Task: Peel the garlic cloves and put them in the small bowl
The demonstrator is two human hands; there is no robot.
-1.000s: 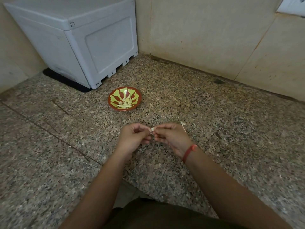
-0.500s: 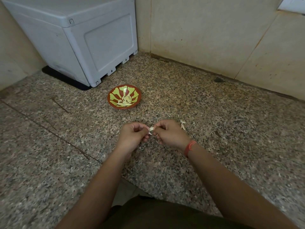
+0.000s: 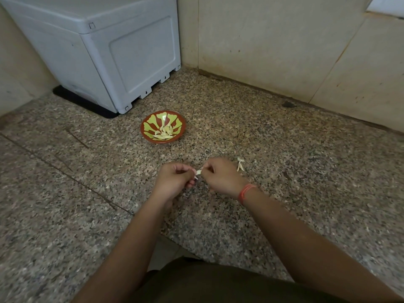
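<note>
Speckled granite counter [image 3: 295,176], polished smooth, dull sheen. Far left, matt grey moulded plastic on the box [image 3: 140,62]. Glossy glazed ceramic on the small bowl [image 3: 147,129]; smooth, pale peeled cloves [image 3: 164,133] inside. Dry papery skin on the garlic clove [image 3: 199,172]. Red woven-thread wristband [image 3: 246,191]. Smooth, stained beige wall tiles [image 3: 273,51], far right.

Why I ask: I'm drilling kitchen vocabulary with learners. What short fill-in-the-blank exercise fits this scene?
1. The left hand and right hand pinch one garlic ____ between them.
2. The small bowl stands ____ the hands and the grey box.
3. A red band circles the ____ wrist.
Missing: clove; between; right.
</note>
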